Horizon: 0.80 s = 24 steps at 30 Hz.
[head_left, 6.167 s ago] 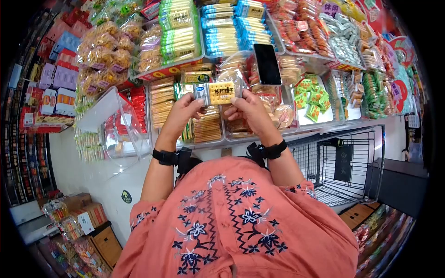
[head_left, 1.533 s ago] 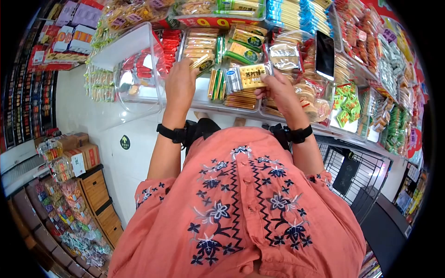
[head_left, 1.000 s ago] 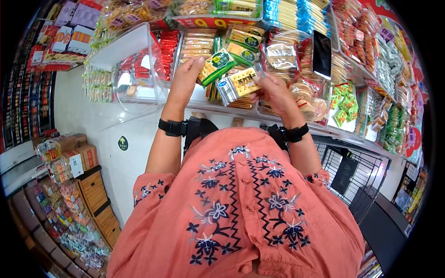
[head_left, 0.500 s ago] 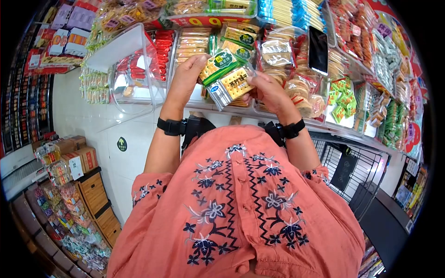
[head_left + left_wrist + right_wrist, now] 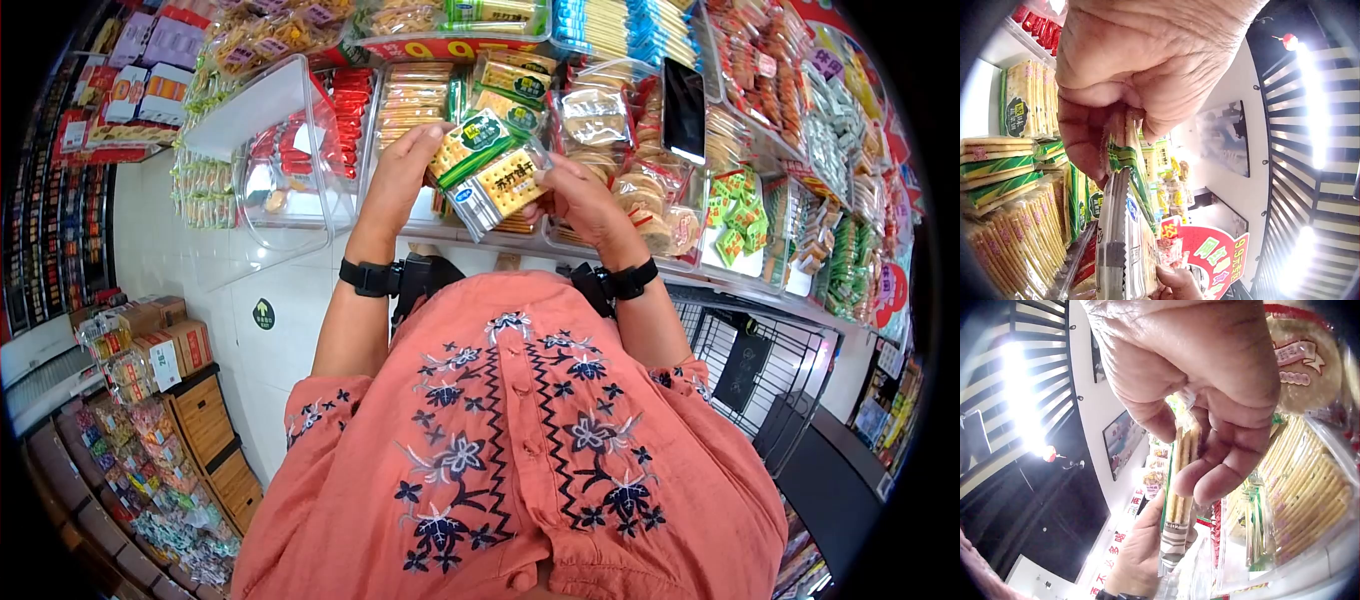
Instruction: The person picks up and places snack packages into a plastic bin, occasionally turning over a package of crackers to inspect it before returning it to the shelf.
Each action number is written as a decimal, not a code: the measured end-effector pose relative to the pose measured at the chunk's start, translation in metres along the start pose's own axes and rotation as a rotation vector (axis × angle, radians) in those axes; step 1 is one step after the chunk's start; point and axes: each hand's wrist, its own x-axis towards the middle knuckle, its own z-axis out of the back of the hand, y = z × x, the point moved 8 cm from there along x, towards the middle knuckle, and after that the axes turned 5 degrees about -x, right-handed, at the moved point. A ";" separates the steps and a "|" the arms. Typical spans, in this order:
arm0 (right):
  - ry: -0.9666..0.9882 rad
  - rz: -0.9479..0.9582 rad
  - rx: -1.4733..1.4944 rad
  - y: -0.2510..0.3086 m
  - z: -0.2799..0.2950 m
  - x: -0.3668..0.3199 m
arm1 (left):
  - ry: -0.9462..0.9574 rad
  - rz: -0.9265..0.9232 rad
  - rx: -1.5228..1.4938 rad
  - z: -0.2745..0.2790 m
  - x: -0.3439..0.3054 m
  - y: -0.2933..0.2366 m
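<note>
In the head view my left hand (image 5: 400, 180) pinches a green-banded cracker packet (image 5: 468, 145) by its left end. My right hand (image 5: 585, 205) grips a grey-and-yellow soda cracker packet (image 5: 505, 188) by its right end. The two packets overlap, the grey one lying across the lower part of the green one. Seen from the left wrist, thumb and fingers close on the end of the green packet (image 5: 1124, 140), with the grey packet (image 5: 1121, 240) against it. The right wrist view shows the packets edge on, the right thumb and fingers (image 5: 1213, 478) on either side.
Clear bins of cracker packets (image 5: 415, 95) lie below and beyond my hands. A phone (image 5: 684, 110) stands over round biscuits (image 5: 645, 205) at right. An open clear lid (image 5: 290, 150) tilts up at left. A wire shopping cart (image 5: 750, 365) is at lower right.
Earlier both hands held the grey packet. My left hand then reached into the bin, lifted the green packet out and brought it beside the grey one. Over the last half second little has moved.
</note>
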 end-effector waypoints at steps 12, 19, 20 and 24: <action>-0.010 -0.015 -0.013 -0.002 -0.001 0.002 | -0.017 -0.036 0.024 0.002 -0.004 -0.007; 0.009 -0.004 -0.009 -0.004 -0.003 0.004 | -0.070 -0.058 0.088 0.010 -0.007 -0.006; 0.004 0.003 -0.005 -0.003 -0.004 0.003 | -0.056 -0.060 0.073 0.013 -0.007 -0.005; 0.005 0.003 -0.034 -0.002 -0.001 0.000 | -0.158 -0.144 0.146 0.029 -0.009 -0.008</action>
